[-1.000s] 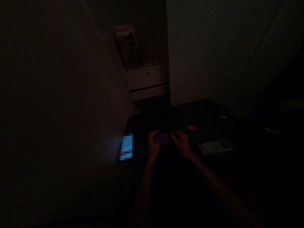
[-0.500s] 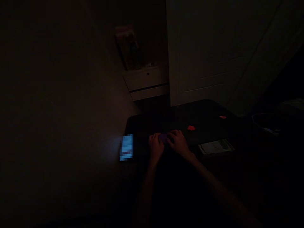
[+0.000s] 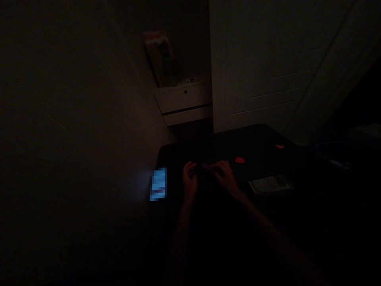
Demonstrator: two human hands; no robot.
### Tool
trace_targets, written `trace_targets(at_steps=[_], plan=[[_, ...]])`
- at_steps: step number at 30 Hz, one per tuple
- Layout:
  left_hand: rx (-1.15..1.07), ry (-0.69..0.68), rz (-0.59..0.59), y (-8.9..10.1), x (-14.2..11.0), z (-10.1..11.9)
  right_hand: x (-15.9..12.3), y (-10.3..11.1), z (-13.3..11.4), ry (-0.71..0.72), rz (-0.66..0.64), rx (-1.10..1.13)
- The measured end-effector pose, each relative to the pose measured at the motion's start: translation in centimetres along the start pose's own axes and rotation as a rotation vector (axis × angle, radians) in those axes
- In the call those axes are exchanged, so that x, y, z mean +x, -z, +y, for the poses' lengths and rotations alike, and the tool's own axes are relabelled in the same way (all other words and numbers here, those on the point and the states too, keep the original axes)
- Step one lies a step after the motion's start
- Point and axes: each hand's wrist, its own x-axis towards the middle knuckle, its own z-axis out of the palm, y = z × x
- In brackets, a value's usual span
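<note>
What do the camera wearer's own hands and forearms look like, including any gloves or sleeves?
The left hand and right hand look ungloved. No sleeve or wristband shows on the left forearm or right forearm. It is too dark to rule out rings.

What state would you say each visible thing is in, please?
Purple piece: held, seen nearly edge-on
Right hand: fingers pinching the purple piece
Left hand: open, seemingly holding nothing
Screen: lit, display pixelated
Nearer red piece: lying on the dark table
Farther red piece: lying there too
Drawer: apparently shut
</note>
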Motion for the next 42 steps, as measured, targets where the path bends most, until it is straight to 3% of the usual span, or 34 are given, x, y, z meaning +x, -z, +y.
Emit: trace_targets(at_steps=[4,7,14,18,23,28,32,37,42], plan=[[-0.063,0.065,0.115,0.1,0.2,-0.1,-0.5,0.6,-1.3,0.084,-0.128,-0.145],[-0.006,0.049,0.069,0.0,0.2,-0.2,-0.7,1.2,-1.7,0.114,-0.230,-0.121],[0.296,-0.116,-0.110,-0.1,-0.2,0.1,-0.3,1.6,0.1,0.081,-0.278,0.036],[0.472,-0.184,-0.208,-0.5,-0.3,0.8,-0.1,1.4,1.1,0.047,-0.191,0.069],[0.555,-0.147,-0.219,-0.9,-0.3,1.1,-1.0,2.0,1.4,-0.004,-0.111,-0.067],[0.536,-0.137,-0.220,-0.8,-0.3,0.8,-2.7,3.3,-0.3,0.120,-0.263,-0.251],[0.395,-0.127,-0.150,-0.8,-0.1,0.0,-3.3,3.9,-1.3,0.205,-0.388,-0.383],[0.220,-0.059,-0.099,-0.7,0.1,-0.5,-3.5,4.2,-0.8,0.228,-0.420,-0.372],[0.297,-0.102,-0.125,-0.8,0.0,-0.2,-3.7,4.3,-0.4,0.242,-0.420,-0.321]])
